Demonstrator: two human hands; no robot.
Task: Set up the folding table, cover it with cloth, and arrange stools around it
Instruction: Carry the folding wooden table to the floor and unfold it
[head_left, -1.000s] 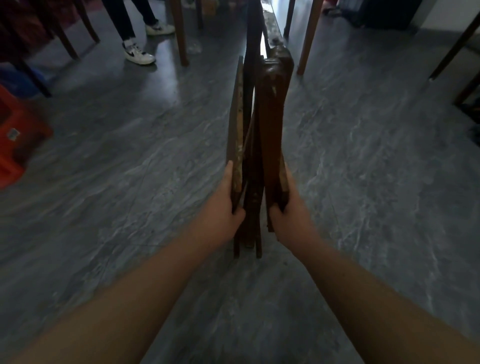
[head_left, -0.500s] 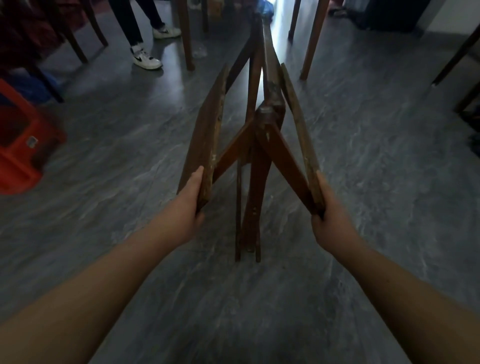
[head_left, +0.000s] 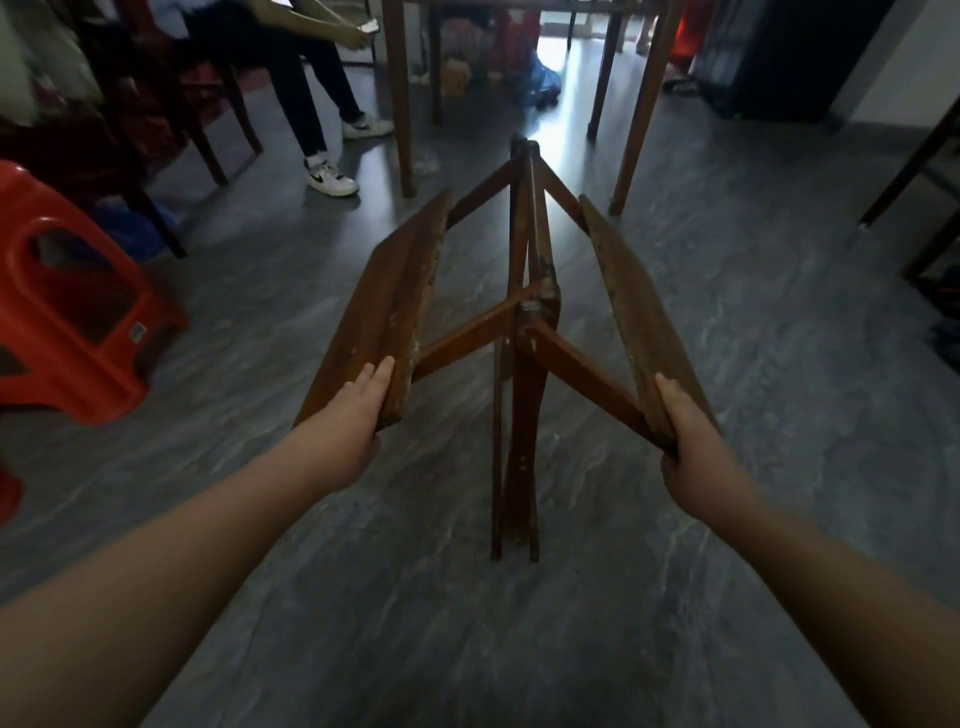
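A dark brown wooden folding table (head_left: 530, 322) stands on its legs on the grey floor in front of me, partly unfolded. Its two top rails are splayed apart into a V, joined to the central legs by slanted braces. My left hand (head_left: 353, 410) grips the near end of the left rail (head_left: 384, 306). My right hand (head_left: 691, 431) grips the near end of the right rail (head_left: 634, 306). A red plastic stool (head_left: 72, 312) stands on the floor at the left. No cloth is in view.
A seated person (head_left: 311, 78) in white sneakers is at the back left, beside dark wooden chairs. The legs of another wooden table (head_left: 400, 93) stand just behind the folding table. A dark cabinet (head_left: 779, 57) is at the back right, and chair legs (head_left: 914, 176) are at the right edge.
The folding table went from closed flat to spread open. My two hands moved apart, pulling the left and right rails outward, and the view tilted up.
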